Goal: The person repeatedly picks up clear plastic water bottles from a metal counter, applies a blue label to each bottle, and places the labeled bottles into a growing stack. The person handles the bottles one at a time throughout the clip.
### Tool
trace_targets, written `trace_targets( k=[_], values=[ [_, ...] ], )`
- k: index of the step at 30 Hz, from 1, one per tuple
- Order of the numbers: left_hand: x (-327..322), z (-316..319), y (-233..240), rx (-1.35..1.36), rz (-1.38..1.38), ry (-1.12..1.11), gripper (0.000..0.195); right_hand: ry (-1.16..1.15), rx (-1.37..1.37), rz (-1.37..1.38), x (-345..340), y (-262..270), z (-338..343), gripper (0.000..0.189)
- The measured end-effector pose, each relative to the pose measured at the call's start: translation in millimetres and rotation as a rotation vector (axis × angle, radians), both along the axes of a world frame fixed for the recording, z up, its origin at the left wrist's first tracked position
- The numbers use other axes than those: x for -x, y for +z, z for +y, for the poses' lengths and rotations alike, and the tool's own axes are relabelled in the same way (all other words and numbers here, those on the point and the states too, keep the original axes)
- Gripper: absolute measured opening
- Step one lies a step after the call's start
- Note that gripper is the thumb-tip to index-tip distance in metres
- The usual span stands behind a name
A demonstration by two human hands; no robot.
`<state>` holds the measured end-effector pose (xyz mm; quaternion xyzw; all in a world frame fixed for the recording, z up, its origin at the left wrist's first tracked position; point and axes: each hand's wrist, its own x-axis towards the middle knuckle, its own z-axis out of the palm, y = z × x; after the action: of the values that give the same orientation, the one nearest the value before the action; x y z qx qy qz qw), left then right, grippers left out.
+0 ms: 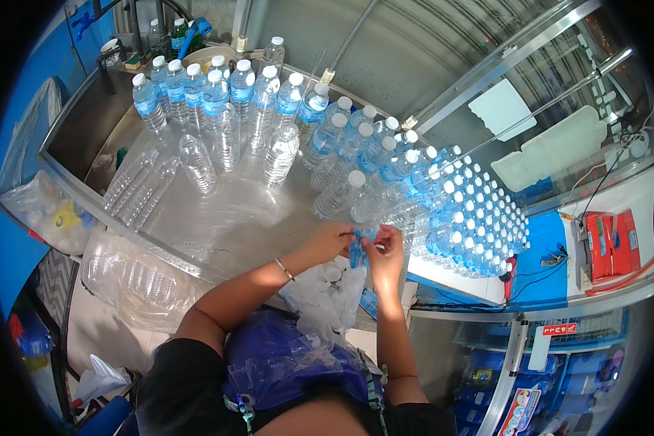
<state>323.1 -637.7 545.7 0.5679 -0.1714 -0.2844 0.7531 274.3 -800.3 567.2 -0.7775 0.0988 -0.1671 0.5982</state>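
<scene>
Both my left hand (332, 242) and my right hand (385, 253) pinch a blue printed plastic bottle label (358, 249) in front of my chest. Whether it is one label or several stacked together, I cannot tell. Below it, a clear plastic bag (327, 289) seems to hold white caps, close to my purple plastic apron (283, 359). Just beyond my fingers stands a capped clear plastic bottle (338, 195) with no label showing. Uncapped bottles (281, 155) stand further off on the steel counter (234, 218), behind which are capped, blue-labelled bottles (242, 87).
Uncapped bottles (152, 191) lie on their sides near the sink basin (87, 131) at left. At right, densely packed capped bottles (474, 218) cover a white surface. A bag of empty bottles (141, 283) sits below the counter's edge. A red box (613, 245) lies far right.
</scene>
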Motion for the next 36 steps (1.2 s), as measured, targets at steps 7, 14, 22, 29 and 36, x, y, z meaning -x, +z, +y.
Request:
trace_targets(
  k=[7,14,22,29,36],
  values=[
    [-21,34,40,-0.402,-0.580,0.540,0.054,0.145,0.222,-0.184,-51,59,8,0.017],
    [-69,15,15,-0.391,-0.884,0.517,0.078,0.449,1.137,-0.239,-76,98,35,0.020],
    [-62,17,-43,-0.398,-0.826,0.615,0.082,0.685,1.082,0.305,6,-2,11,0.021],
    [-90,77,-33,-0.813,-0.821,1.367,0.090,0.525,0.965,0.164,27,-1,19,0.016],
    [-67,108,-43,-0.631,-0.517,0.938,0.083,0.457,0.086,0.080,-61,12,101,0.020]
  ],
)
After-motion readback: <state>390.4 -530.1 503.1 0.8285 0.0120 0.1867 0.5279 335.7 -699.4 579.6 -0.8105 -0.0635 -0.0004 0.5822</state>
